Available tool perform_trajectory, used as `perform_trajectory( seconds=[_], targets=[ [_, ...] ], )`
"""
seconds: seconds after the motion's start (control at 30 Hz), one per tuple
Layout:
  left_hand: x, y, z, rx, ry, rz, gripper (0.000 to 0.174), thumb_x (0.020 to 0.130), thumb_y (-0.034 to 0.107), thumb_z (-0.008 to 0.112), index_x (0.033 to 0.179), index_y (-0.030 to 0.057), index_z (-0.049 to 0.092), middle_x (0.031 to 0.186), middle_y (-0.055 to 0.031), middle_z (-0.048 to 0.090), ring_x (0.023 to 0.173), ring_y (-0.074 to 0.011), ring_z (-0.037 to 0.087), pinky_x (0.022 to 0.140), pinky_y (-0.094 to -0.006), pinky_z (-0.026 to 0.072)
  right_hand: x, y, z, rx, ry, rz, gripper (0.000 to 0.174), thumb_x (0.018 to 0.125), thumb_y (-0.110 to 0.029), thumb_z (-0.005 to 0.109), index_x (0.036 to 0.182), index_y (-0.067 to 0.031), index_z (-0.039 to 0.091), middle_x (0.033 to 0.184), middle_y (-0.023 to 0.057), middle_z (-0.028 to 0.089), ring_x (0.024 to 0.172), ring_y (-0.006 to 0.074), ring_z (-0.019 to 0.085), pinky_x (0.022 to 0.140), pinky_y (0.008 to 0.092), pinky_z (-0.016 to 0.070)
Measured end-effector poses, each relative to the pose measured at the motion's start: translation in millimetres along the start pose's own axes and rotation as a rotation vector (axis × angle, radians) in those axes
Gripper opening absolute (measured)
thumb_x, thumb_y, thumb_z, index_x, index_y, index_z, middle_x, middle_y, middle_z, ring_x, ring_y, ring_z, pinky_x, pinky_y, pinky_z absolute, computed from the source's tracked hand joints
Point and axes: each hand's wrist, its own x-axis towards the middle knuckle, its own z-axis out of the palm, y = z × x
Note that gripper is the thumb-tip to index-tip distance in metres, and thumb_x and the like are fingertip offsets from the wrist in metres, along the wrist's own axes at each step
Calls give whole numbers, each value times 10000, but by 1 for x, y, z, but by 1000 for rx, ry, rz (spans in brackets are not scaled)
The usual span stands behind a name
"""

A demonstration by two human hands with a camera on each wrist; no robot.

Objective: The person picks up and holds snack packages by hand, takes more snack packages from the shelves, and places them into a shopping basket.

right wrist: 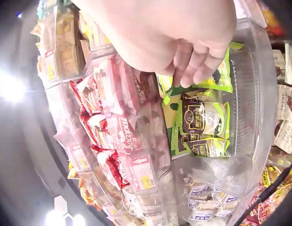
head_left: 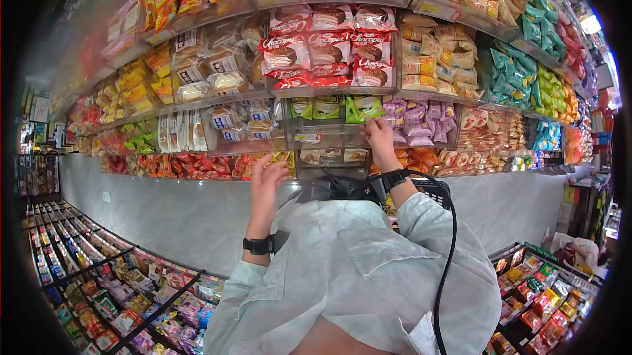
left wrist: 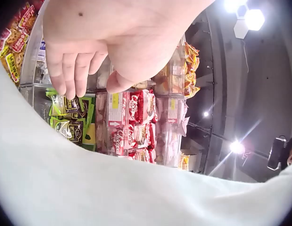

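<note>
In the head view my right hand [head_left: 380, 142] pinches a green packet [head_left: 363, 109] at the right end of a clear bin. The right wrist view has the right hand [right wrist: 183, 37] with curled fingers on a green packet [right wrist: 222, 75], beside green-and-brown packets [right wrist: 202, 120]. My left hand [head_left: 266, 187] is raised in front of the lower shelves, holding nothing. In the left wrist view the left hand [left wrist: 108, 37] has its fingers extended, with green packets [left wrist: 68, 106] beyond the fingertips.
Red Chocopie packets [head_left: 329, 45] fill the bin above, and purple packets [head_left: 419, 121] lie to the right. A black basket [head_left: 431, 189] is by my right forearm, where a black cable [head_left: 453, 236] hangs. More snack racks [head_left: 131, 302] stand lower left.
</note>
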Motion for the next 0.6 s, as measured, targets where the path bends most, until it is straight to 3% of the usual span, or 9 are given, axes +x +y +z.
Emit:
perform_trajectory(
  seconds=[0.1,0.2,0.3,0.4,0.6],
  targets=[
    [-3,-1,-4,-10,10,-5,403,1033,172,540,1413,63,465,1289,-160,649,1156,-229,643,969,-344,508,2,-17,10,-27,-1,53,195,1005,-179,594,1148,-48,619,1042,29,668,927,127,646,786,270,517],
    [-1,-2,-7,-4,-7,-3,400,1030,164,535,1410,60,468,1291,-165,647,1152,-229,643,966,-342,509,22,11,-7,-218,-127,230,300,1006,-176,570,1271,-37,595,1169,59,678,987,154,656,839,286,530],
    [2,-1,-8,8,-36,-6,403,1026,156,534,1411,56,466,1291,-168,646,1145,-228,644,959,-339,512,14,23,-7,-125,-92,290,396,1005,-184,564,1371,-32,550,1276,79,658,1053,174,650,902,309,533],
    [5,-1,-9,13,-62,-16,403,1023,149,536,1409,53,466,1290,-171,646,1137,-227,645,950,-336,516,-1,14,-8,-177,-168,283,452,1004,-195,566,1423,-31,515,1326,86,638,1098,185,640,951,326,523],
    [10,-2,-16,10,-124,-35,398,1025,148,540,1403,46,468,1289,-177,645,1134,-224,645,943,-333,520,-9,10,-2,-180,-121,294,454,999,-210,586,1410,-26,521,1341,87,618,1120,195,630,955,330,518]
  ],
)
